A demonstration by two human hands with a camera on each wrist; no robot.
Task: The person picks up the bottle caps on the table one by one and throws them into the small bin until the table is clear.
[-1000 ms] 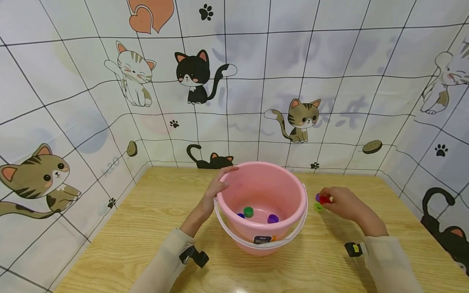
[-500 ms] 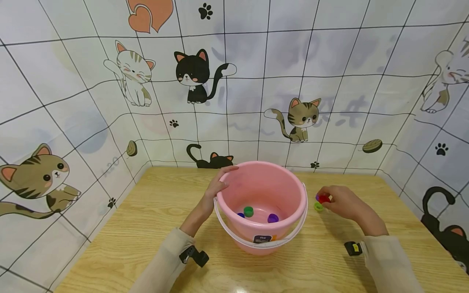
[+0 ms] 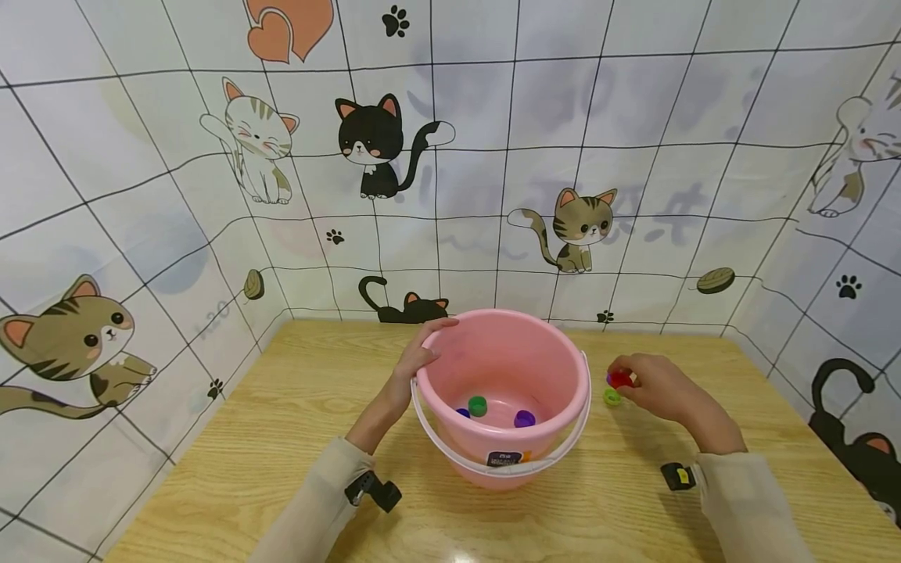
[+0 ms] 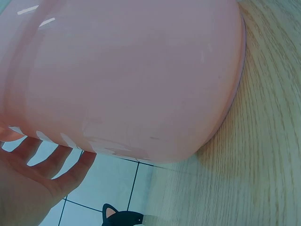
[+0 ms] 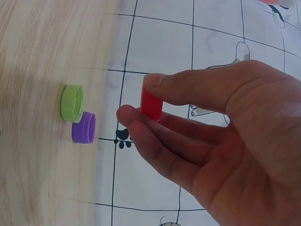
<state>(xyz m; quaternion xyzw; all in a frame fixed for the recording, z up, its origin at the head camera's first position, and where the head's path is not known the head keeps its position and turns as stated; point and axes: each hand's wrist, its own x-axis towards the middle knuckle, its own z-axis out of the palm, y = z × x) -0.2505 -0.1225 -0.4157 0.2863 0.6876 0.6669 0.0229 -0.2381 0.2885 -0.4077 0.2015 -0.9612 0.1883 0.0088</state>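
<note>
My left hand [image 3: 414, 366] grips the rim of a pink bucket [image 3: 507, 344] at its left side. In the left wrist view its fingers lie against the outside of the bucket wall [image 4: 131, 80]. To the right of the bucket, my right hand [image 3: 665, 389] pinches a red bottle cap [image 5: 151, 104] between thumb and fingers, held above the table. A light green cap [image 5: 72, 103] and a purple cap [image 5: 84, 128] lie close together on the table below it. Inside the bucket are a green cap [image 3: 477, 407], a purple cap [image 3: 524, 420] and a partly hidden blue one [image 3: 462, 413].
The bucket's white handle [image 3: 503, 471] hangs down across its front. The wooden table [image 3: 338, 352] extends on both sides. Behind and beside it stand walls [image 3: 479, 234] covered with a cat-patterned, gridded sheet. A small black camera is strapped to each wrist.
My right hand has shifted very slightly to the left with the red cap in its fingers. The left hand and the bucket have stayed in place.
</note>
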